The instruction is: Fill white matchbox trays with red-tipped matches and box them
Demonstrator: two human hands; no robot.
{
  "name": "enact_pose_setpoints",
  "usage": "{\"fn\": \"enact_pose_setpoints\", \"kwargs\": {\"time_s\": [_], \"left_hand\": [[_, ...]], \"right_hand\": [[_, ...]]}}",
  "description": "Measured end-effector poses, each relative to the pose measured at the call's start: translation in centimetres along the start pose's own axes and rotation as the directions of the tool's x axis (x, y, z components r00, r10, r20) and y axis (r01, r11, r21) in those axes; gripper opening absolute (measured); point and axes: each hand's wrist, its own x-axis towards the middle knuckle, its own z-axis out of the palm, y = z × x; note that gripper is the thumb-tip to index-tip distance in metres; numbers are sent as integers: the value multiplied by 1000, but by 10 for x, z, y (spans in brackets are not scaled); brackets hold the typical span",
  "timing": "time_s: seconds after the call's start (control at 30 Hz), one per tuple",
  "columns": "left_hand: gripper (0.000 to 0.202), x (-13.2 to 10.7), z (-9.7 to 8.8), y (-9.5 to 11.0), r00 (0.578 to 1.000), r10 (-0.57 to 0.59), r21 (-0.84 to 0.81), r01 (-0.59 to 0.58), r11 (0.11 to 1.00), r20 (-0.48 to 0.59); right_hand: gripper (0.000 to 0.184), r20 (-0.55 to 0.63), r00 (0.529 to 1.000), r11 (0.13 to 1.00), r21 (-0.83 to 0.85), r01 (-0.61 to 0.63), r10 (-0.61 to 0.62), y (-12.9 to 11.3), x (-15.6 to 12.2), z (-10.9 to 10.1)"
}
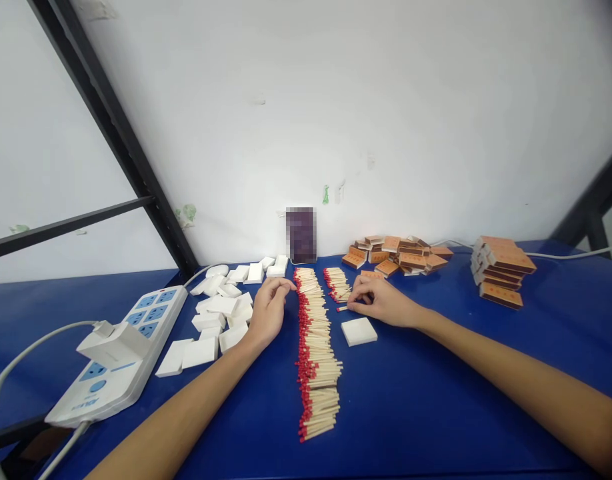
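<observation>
A long row of red-tipped matches [319,353] runs down the middle of the blue table. At its far left edge is my left hand [270,308], fingers curled together with the fingertips close to the red heads; whether anything is between them I cannot make out. My right hand [379,301] is closed in a pinch on a single match [342,309], its red head pointing left. Just beyond that lies a shorter row of matches [337,283]. Nearer to me, below the right hand, a white inner matchbox tray [359,331] rests on the table.
Many white trays [221,305] lie scattered at left, beside a power strip [121,353] with a plugged-in adapter and cables. Orange matchboxes [399,255] are heaped at the back right, with a stack of matchboxes [501,270] farther right. A blurred dark object [301,235] leans against the wall.
</observation>
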Motion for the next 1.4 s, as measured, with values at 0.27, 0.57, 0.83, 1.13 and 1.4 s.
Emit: {"fn": "enact_pose_setpoints", "kwargs": {"time_s": [0.27,0.57,0.83,1.13,1.4], "left_hand": [[26,0,1,1,1000,-1,5,1,1000,16],[25,-2,2,3,1000,7,10,-7,1000,5],[25,-1,1,3,999,24,40,-25,999,23],[25,-1,1,2,998,30,57,-33,998,60],[26,-1,1,3,997,42,54,-45,998,66]], "right_hand": [[36,-30,1000,1000,6,6,-6,0,-1,-2],[34,-8,999,999,-26,35,-35,-1,-2,-2],[33,-3,1000,999,-36,8,-8,0,-2,-2],[33,-7,999,999,27,-32,32,1,-1,0],[29,-77,997,999,-17,-28,27,5,1,-1]]}}
